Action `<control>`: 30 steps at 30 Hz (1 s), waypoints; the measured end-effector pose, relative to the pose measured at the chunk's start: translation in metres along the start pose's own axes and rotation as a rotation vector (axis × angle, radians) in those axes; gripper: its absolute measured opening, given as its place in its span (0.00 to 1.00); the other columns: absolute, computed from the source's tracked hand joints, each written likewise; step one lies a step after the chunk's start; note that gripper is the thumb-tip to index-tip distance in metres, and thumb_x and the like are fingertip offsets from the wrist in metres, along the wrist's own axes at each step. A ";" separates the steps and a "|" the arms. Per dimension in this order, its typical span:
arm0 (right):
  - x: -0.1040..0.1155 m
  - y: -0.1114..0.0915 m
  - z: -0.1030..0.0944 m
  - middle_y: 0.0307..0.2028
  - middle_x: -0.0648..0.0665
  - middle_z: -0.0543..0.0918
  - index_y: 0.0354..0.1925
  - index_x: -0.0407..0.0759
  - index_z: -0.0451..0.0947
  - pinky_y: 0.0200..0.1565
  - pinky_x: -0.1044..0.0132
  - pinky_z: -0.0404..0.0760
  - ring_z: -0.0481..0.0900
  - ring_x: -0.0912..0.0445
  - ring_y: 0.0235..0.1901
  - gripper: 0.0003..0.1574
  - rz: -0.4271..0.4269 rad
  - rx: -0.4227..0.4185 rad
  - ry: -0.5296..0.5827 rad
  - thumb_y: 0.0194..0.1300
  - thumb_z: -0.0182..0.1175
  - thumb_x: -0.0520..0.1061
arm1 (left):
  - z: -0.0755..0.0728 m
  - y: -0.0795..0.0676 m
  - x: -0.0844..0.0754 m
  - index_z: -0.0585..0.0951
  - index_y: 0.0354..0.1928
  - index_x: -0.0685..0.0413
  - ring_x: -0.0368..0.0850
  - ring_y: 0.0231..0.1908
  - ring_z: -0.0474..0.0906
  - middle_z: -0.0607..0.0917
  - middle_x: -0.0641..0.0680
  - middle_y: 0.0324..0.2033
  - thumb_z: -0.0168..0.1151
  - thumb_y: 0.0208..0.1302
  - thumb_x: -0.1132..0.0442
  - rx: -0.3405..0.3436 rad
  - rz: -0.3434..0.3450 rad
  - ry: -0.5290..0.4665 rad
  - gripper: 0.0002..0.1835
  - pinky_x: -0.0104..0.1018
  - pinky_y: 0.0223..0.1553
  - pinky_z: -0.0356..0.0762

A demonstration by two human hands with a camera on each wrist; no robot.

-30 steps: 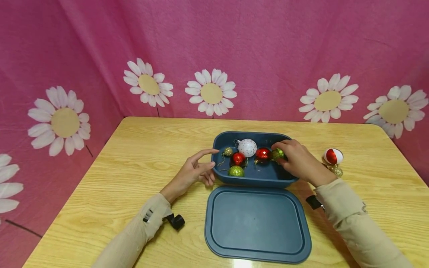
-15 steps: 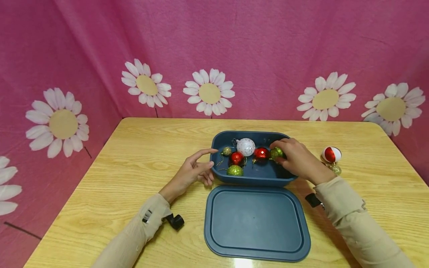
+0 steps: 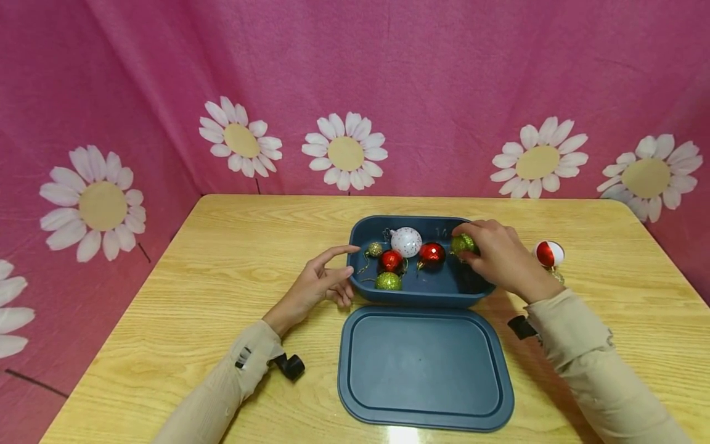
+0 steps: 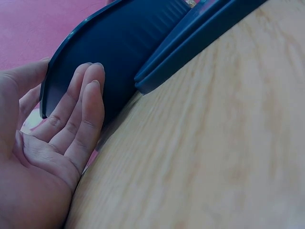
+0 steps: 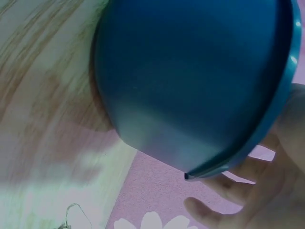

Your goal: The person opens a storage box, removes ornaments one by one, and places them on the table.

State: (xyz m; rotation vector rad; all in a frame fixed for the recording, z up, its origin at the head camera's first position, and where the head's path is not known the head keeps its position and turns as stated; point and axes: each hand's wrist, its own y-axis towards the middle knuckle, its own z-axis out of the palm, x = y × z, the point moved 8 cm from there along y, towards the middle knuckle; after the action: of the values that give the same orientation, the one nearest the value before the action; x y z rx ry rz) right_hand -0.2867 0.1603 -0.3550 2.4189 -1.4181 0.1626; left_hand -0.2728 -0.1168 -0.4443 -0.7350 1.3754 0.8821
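Observation:
A dark blue box (image 3: 421,299) on the table holds several Christmas baubles. Between the thumb and fingers of my right hand (image 3: 496,259) is a green glitter bauble (image 3: 462,244), pinched over the box's right end. My left hand (image 3: 313,290) is at the opposite end, index finger and thumb near the rim; in the left wrist view, extended fingers lie against the box's outer wall (image 4: 138,33). Inside are a white speckled bauble (image 3: 407,242), two red baubles, one at the centre (image 3: 431,254), another green glitter bauble (image 3: 388,281) and a small gold one (image 3: 375,249).
A flat blue lid (image 3: 426,370) lies in front of the box. To its right on the table sit a red-and-white bauble (image 3: 549,253) and a gold bauble (image 3: 557,277), partly hidden by my right wrist. A pink curtain (image 3: 432,80) with daisies hangs behind.
My right hand has moved slightly up and to the right, taking the green glitter bauble away from the red one beside it. The left hand stays where it was.

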 end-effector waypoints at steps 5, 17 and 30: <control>0.000 0.000 -0.006 0.48 0.31 0.83 0.52 0.34 0.80 0.48 0.39 0.80 0.78 0.38 0.47 0.22 -0.002 -0.028 0.000 0.58 0.69 0.34 | -0.002 0.001 -0.001 0.69 0.71 0.48 0.50 0.23 0.82 0.85 0.60 0.25 0.55 0.76 0.60 -0.001 0.004 0.008 0.24 0.40 0.27 0.85; 0.006 0.003 -0.017 0.48 0.32 0.83 0.51 0.34 0.80 0.48 0.39 0.80 0.77 0.37 0.48 0.21 -0.030 -0.059 0.020 0.58 0.69 0.34 | -0.004 0.001 -0.005 0.67 0.72 0.50 0.50 0.23 0.83 0.85 0.60 0.25 0.55 0.75 0.60 -0.001 0.011 0.004 0.25 0.40 0.26 0.85; 0.015 -0.020 -0.028 0.49 0.35 0.83 0.52 0.36 0.80 0.48 0.41 0.81 0.76 0.40 0.51 0.25 -0.042 -0.131 0.038 0.56 0.73 0.37 | -0.001 0.000 0.000 0.67 0.72 0.51 0.48 0.23 0.82 0.86 0.59 0.26 0.55 0.76 0.60 0.008 0.002 -0.007 0.26 0.40 0.27 0.85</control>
State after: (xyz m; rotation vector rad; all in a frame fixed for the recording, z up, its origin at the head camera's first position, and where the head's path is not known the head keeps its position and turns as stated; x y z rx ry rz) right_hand -0.2596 0.1665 -0.3289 2.3248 -1.3176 0.1021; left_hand -0.2735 -0.1177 -0.4439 -0.7244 1.3727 0.8796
